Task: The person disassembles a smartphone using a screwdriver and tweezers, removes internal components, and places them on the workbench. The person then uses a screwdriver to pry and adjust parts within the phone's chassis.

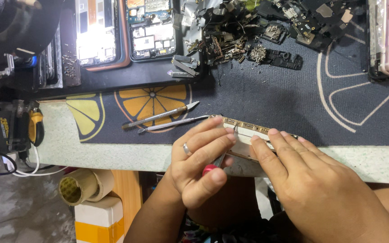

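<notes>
From the head camera I see two hands at work over one opened gold-edged phone frame (pixel 244 127), which lies at the near edge of the speckled pale surface (pixel 113 150), half on the dark mat printed with citrus slices (pixel 257 101). My left hand (pixel 201 159), one silver ring on a finger, is closed around one red-handled screwdriver (pixel 215 165), thumb and fingertips pinching its shaft with the tip down on the frame. My right hand (pixel 314 186) lies flat and open, fingers spread, pressing the frame's right end; it grips nothing. Two slim metal prying tools (pixel 160 116) rest side by side on the mat just left of the frame, apart from both hands. Farther back I count two opened phones with bare circuit boards (pixel 127 31) on a dark tray, and one heap of loose small metal parts (pixel 223 38). One roll of tan tape (pixel 82 186) hangs below the surface at left.
</notes>
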